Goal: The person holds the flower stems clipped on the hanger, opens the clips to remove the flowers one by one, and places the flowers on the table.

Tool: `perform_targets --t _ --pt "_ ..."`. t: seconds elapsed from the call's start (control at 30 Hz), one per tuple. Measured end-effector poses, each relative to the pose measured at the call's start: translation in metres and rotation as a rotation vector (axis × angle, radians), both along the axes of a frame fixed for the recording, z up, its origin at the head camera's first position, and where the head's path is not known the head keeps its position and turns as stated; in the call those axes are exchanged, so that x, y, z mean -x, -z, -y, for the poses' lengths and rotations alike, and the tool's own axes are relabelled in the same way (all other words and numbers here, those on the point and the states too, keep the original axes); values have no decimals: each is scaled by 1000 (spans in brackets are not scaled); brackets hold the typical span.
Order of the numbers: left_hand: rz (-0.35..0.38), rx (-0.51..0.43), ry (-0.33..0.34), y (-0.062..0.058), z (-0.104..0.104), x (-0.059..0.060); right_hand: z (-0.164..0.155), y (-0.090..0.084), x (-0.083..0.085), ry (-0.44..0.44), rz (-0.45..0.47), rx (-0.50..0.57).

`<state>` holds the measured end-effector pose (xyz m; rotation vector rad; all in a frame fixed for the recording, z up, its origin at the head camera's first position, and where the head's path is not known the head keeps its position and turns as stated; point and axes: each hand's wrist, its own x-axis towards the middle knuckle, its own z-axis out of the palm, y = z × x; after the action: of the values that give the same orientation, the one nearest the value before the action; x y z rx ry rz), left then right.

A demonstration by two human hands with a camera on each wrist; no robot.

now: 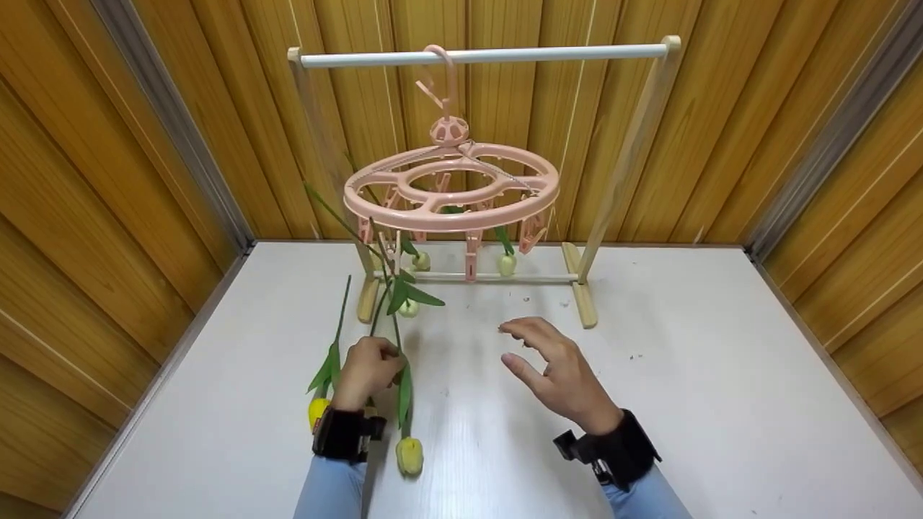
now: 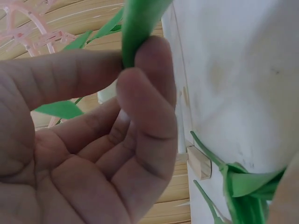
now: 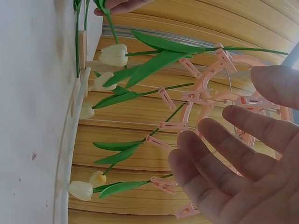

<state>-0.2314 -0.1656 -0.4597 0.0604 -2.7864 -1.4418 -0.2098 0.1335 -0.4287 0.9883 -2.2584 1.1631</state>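
Note:
My left hand point(image 1: 369, 367) pinches an artificial yellow tulip point(image 1: 409, 455) by its green leaf and stem, between thumb and fingertips. The flower head points toward me, and the stem runs up toward the hanger. In the left wrist view, the pinched green leaf point(image 2: 142, 23) rises from the fingertips. My right hand point(image 1: 551, 367) hovers over the table with fingers spread and holds nothing. Ahead hangs a pink round clip hanger point(image 1: 451, 216). White tulips point(image 3: 114, 55) hang head down from its pink clips point(image 3: 173, 126), which show best in the right wrist view.
A wooden stand with a white top bar point(image 1: 533, 54) carries the hanger by its hook. Another yellow tulip point(image 1: 318, 412) lies on the white table point(image 1: 721, 404), left of my left hand. Wood-plank walls point(image 1: 721, 130) enclose the back and sides.

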Motion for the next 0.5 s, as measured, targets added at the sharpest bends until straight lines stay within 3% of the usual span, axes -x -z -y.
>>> perform_targets --t 0.5 --pt "46 68 63 14 -10 7 0 0 0 7 4 -2"
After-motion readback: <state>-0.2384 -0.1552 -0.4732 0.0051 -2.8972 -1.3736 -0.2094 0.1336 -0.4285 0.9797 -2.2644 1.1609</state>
